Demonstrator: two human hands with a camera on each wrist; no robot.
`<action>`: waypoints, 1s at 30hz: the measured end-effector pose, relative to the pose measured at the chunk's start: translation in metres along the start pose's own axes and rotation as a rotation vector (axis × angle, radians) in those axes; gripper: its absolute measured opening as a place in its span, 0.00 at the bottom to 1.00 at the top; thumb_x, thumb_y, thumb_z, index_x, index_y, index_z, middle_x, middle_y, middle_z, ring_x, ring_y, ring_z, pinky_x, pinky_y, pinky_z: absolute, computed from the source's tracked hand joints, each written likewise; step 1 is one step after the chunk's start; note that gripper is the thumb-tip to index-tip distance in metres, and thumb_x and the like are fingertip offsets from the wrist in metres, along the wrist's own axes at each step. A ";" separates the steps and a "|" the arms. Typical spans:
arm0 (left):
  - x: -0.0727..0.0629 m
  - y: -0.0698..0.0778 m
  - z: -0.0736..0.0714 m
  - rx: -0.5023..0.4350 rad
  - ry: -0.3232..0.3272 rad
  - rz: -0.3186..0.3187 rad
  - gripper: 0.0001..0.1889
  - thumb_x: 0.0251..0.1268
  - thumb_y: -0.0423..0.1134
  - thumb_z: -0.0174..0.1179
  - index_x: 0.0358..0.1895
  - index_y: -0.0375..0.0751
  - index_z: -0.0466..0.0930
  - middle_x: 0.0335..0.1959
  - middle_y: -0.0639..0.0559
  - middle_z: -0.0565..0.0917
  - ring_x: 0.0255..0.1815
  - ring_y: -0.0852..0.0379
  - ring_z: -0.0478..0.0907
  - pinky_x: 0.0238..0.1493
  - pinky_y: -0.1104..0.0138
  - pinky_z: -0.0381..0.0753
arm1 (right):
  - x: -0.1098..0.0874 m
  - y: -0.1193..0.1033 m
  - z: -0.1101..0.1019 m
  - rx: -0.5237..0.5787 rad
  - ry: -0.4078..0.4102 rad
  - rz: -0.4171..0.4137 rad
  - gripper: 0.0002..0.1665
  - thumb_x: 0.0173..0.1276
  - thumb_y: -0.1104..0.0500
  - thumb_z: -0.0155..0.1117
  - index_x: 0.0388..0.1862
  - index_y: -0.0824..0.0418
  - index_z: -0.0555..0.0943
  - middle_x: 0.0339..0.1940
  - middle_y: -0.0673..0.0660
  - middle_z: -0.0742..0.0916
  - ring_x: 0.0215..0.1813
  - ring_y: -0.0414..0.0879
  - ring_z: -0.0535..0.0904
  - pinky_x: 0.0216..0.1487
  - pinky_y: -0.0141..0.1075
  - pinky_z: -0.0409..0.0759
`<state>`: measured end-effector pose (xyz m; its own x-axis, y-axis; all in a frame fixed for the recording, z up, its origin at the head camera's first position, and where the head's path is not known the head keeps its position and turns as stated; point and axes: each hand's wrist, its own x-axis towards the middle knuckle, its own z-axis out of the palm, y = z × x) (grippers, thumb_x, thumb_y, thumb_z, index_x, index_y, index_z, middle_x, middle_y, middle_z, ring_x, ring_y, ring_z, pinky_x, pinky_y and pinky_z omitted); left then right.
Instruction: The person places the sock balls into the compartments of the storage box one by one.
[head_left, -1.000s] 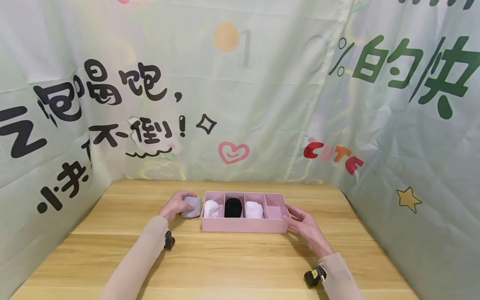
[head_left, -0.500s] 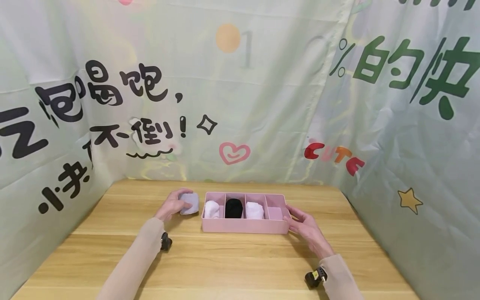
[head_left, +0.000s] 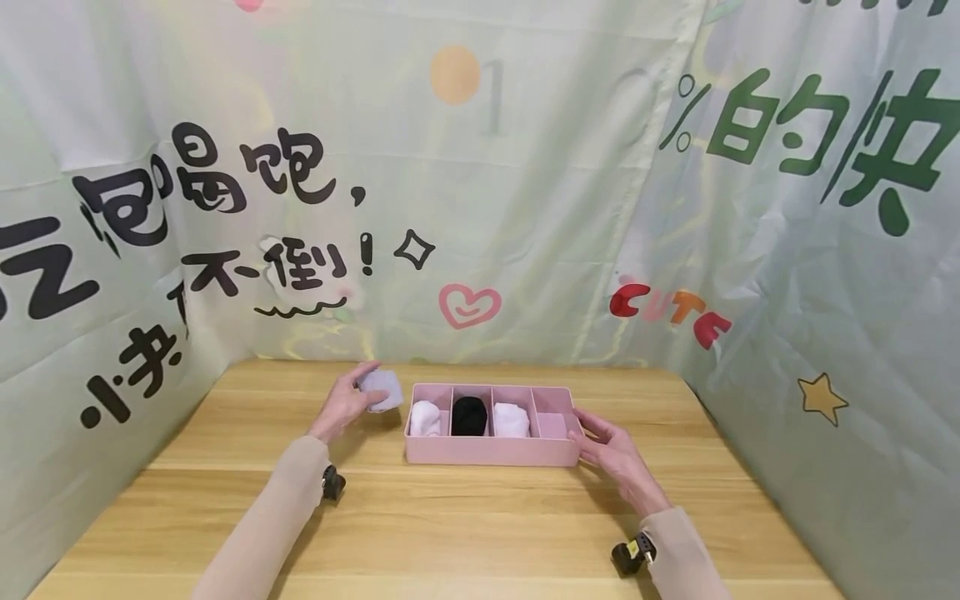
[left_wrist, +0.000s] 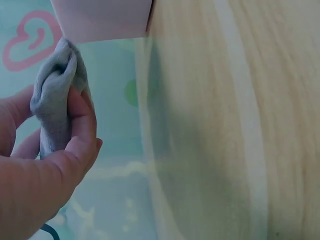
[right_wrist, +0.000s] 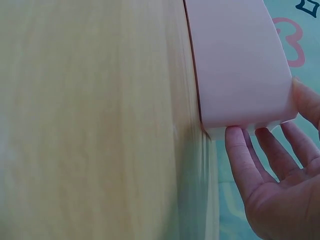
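My left hand [head_left: 343,407] pinches a folded grey sock [head_left: 382,392] between thumb and fingers, held just above the table to the left of a pink divided box [head_left: 491,452]. In the left wrist view, the grey sock [left_wrist: 55,95] shows a bunched fold, with fingers on both sides of it. My right hand [head_left: 618,458] touches the box's right end; up close, the fingers [right_wrist: 241,160] look fairly straight against the pink wall. From left, the compartments hold a white folded sock [head_left: 426,419], a black one [head_left: 470,416] and a white one [head_left: 512,421]; nothing shows in the rightmost.
The box stands on a wooden table [head_left: 465,525]. Printed cloth [head_left: 525,208] hangs along the back and both sides of the table. Each wrist wears a small black device, such as the right one [head_left: 632,557].
The left hand first drew the grey sock slightly left from the box, then raised it off the table. The right hand has stayed at the box's end, and the box has hardly moved.
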<state>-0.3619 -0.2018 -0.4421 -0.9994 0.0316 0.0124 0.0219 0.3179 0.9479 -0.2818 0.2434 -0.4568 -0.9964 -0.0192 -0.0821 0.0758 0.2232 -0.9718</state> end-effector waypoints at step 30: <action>-0.009 0.018 0.044 -0.153 0.010 0.118 0.36 0.56 0.34 0.71 0.70 0.41 0.68 0.62 0.32 0.71 0.58 0.40 0.75 0.48 0.64 0.83 | -0.002 0.001 -0.002 0.037 -0.006 -0.019 0.35 0.72 0.60 0.61 0.75 0.61 0.63 0.75 0.67 0.67 0.69 0.59 0.71 0.61 0.43 0.78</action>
<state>-0.3511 -0.1544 -0.4391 -0.9904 0.0509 0.1288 0.1356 0.1650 0.9769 -0.2803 0.2453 -0.4575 -0.9975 -0.0286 -0.0652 0.0587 0.1871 -0.9806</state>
